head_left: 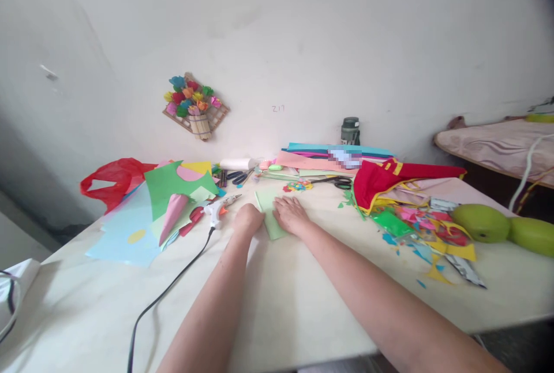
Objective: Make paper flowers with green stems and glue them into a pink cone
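A sheet of light green paper lies flat on the table between my hands. My right hand rests on its right part with fingers stretched out, pressing it down. At the sheet's left edge, my left hand is closed, knuckles up. A thin pale strip or stick runs along that edge beside the left fingers; whether they grip it or the paper's edge is hidden. Just left of this hand lies a white hot glue gun with its black cord trailing toward me.
Coloured paper sheets, a pink paper cone and a red plastic bag lie left. Black scissors and stacked paper are behind. A red cloth, paper scraps and green fruits occupy the right; a bottle stands at the back.
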Action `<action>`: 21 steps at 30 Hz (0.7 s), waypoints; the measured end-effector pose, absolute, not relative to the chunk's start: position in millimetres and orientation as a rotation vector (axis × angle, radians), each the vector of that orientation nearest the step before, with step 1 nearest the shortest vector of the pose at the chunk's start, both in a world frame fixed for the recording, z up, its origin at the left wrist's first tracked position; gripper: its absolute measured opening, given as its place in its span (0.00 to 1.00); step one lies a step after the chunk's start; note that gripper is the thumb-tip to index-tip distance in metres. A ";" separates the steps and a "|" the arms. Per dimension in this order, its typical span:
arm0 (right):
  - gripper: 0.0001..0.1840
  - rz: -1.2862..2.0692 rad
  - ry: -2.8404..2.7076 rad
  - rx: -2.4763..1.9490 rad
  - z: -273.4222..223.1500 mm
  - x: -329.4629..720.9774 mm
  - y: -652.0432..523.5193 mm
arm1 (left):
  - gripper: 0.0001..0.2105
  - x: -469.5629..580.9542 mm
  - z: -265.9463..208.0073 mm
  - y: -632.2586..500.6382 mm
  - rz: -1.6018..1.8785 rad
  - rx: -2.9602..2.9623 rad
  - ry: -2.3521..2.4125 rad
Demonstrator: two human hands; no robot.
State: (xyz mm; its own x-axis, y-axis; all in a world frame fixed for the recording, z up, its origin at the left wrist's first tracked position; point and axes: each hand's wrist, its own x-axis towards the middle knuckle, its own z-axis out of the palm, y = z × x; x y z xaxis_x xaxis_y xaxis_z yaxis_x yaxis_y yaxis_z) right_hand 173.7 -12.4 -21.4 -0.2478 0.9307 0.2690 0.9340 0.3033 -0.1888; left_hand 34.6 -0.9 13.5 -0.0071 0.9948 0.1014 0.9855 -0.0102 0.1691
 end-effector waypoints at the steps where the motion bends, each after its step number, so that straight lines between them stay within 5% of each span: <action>1: 0.24 -0.014 -2.247 -1.677 -21.2 173.7 -12.0 | 0.11 36.2 13.3 -1.7 0.316 2.154 2.182; 6: 0.23 -0.089 -2.170 -1.686 -18.5 177.1 -9.3 | 0.21 40.2 6.3 -1.8 0.457 2.389 2.084; 11: 0.22 -0.110 -2.096 -1.736 -16.3 185.4 -7.7 | 0.30 36.1 -7.8 2.4 0.163 2.619 1.763; 15: 0.18 -0.192 -2.059 -1.772 -9.8 189.1 -9.4 | 0.30 35.7 -12.2 5.3 0.094 2.591 1.796; 21: 0.28 -0.115 -1.970 -2.023 2.5 190.3 -7.8 | 0.29 42.1 -9.4 7.0 0.128 2.638 1.861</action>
